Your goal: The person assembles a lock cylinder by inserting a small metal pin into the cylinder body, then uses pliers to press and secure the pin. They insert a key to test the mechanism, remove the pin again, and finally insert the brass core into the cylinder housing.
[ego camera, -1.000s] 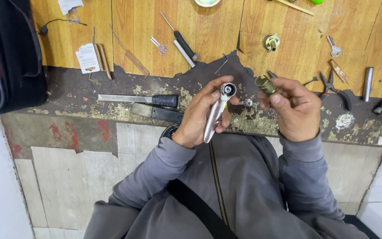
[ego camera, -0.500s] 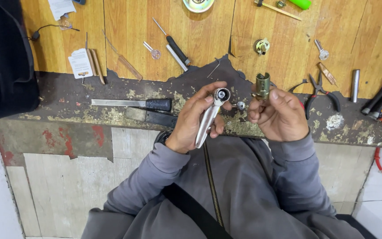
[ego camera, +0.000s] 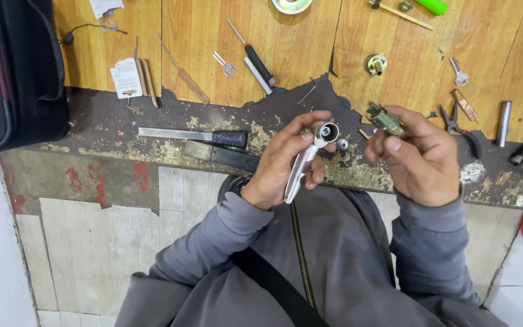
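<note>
Left hand (ego camera: 282, 166) gripped a silver metal lever handle (ego camera: 307, 158) at frame centre; right hand (ego camera: 422, 160) pinched a small brass lock cylinder (ego camera: 385, 119) just right of it.

White card pkg (ego camera: 126, 78) on bench, upper left.

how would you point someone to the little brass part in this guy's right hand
Start at the worn front edge of the wooden workbench, then find the right hand raised above it. Pinched at its fingertips is a small brass cylinder, stubby and yellowish, unlike the long silver handle opposite.
</note>
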